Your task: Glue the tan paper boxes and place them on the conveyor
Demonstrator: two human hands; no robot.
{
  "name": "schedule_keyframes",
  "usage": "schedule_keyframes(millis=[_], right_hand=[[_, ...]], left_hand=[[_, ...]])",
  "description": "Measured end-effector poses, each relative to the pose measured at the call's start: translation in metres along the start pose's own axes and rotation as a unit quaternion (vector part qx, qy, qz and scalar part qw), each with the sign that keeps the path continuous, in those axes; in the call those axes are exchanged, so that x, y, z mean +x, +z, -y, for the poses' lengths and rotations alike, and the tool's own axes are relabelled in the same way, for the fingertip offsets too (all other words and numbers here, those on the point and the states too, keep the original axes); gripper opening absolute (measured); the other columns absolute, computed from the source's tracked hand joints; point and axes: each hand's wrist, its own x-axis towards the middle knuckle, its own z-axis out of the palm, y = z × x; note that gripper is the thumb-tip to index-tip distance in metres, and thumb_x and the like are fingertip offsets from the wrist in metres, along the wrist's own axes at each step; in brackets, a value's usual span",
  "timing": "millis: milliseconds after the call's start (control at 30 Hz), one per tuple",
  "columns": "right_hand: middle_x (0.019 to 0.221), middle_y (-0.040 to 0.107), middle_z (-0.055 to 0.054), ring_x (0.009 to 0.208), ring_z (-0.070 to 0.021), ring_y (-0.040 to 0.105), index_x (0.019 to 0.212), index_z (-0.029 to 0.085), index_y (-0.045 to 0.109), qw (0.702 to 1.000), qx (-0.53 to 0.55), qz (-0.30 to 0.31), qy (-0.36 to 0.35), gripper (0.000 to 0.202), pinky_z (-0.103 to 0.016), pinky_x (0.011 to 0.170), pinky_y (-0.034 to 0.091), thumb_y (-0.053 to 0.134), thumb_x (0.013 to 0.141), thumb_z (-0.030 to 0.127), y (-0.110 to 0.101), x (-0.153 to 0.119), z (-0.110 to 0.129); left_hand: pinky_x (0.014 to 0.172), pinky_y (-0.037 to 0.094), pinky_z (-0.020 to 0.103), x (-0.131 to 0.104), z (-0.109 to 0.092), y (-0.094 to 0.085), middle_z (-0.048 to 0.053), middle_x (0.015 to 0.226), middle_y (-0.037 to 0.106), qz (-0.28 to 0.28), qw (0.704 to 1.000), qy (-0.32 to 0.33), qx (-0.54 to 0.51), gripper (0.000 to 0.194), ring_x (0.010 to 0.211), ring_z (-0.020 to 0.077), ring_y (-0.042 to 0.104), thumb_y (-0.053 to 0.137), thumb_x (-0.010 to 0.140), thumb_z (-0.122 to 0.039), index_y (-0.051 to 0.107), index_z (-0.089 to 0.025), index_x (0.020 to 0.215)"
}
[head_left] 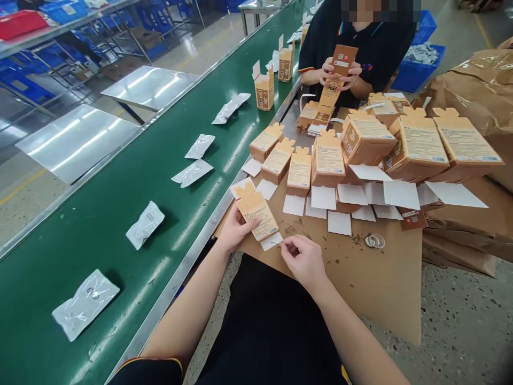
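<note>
My left hand (234,231) grips a tan carton (258,216) by its left side, with the thumb across the printed face. The carton is tilted, its notched tabs pointing away from me and a white flap (271,241) sticking out at the near end. Beside that flap, my right hand (302,259) is closed in a pinch. A small thin dark thing shows at its fingertips, too small to name. Just beyond the carton lie several packed bundles of similar cartons (298,172), their white flaps towards me.
A green conveyor belt (160,278) on the left carries silver pouches (145,224) and standing open cartons (263,92). Across the cardboard-covered table (385,289), a co-worker (360,48) holds a carton. A small clear cup (375,241) stands near brown crumbs. Brown bags (476,91) are at the right.
</note>
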Motion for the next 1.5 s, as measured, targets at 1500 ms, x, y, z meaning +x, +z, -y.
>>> schedule_keyframes(millis=[1500], right_hand=[[0.075,0.079,-0.002,0.059,-0.017,0.07,0.089,0.027,0.088,0.983,-0.004,-0.181,-0.003,0.021,-0.028,0.056,0.064,0.084,0.106,0.036,-0.099,-0.059,0.009]], left_hand=[[0.122,0.064,0.054,0.001,-0.018,-0.104,0.015,0.143,0.076,-0.322,0.904,0.148,0.239,0.092,0.138,0.0365,0.078,0.105,0.063,-0.032,0.058,-0.024,0.141]])
